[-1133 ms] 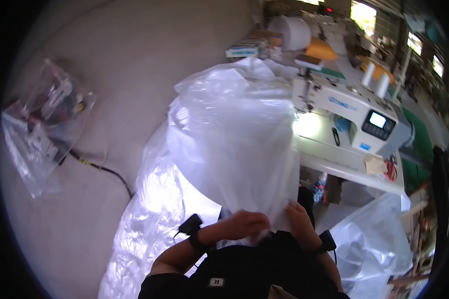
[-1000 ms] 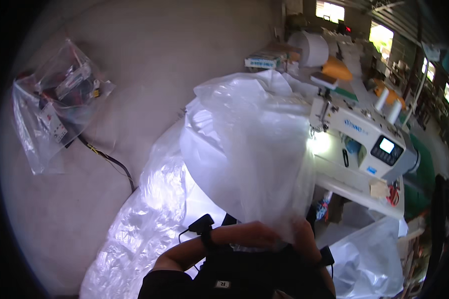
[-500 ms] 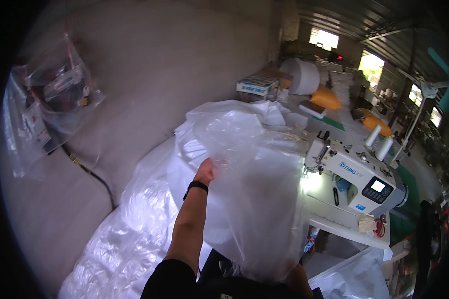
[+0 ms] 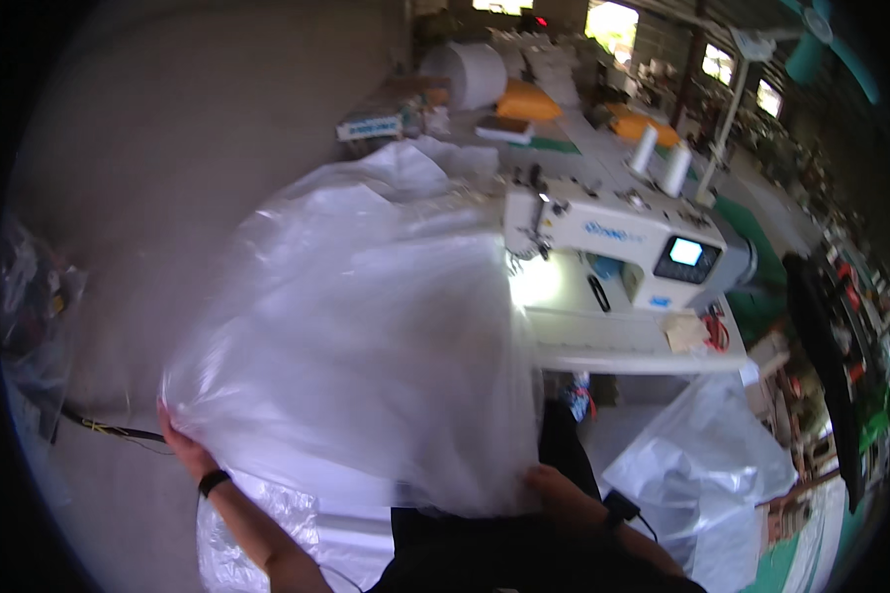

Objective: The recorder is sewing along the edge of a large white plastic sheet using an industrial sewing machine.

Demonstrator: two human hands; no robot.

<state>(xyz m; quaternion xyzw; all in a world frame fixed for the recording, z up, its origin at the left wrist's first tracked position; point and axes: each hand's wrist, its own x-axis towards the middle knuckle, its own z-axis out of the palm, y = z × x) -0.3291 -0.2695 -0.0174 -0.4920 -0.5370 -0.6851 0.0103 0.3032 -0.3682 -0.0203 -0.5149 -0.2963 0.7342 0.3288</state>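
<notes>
A large sheet of translucent plastic film (image 4: 366, 336) is spread out in front of me, partly smeared by motion. At its left edge my left hand (image 4: 186, 443) is closed on the film, the arm stretched out low to the left. Close to my body, my right hand (image 4: 546, 482) grips the sheet's near right corner; its fingers are partly hidden. The film's right side runs next to a white sewing machine (image 4: 603, 232) with a lit needle area. Crumpled clear plastic (image 4: 257, 524) lies below the sheet.
On the machine table (image 4: 623, 336) lie a black thread snipper (image 4: 598, 294) and red-handled scissors (image 4: 717, 331). Thread cones (image 4: 675, 168) stand behind the machine. Further back are a white roll (image 4: 480, 74), orange sacks (image 4: 527, 101) and a box (image 4: 371, 127). White sheeting (image 4: 707, 474) hangs at the right.
My left hand has swung down and far left, drawing the film out wide. My right hand now shows at the near corner. The view has turned, shifting the machine left and up.
</notes>
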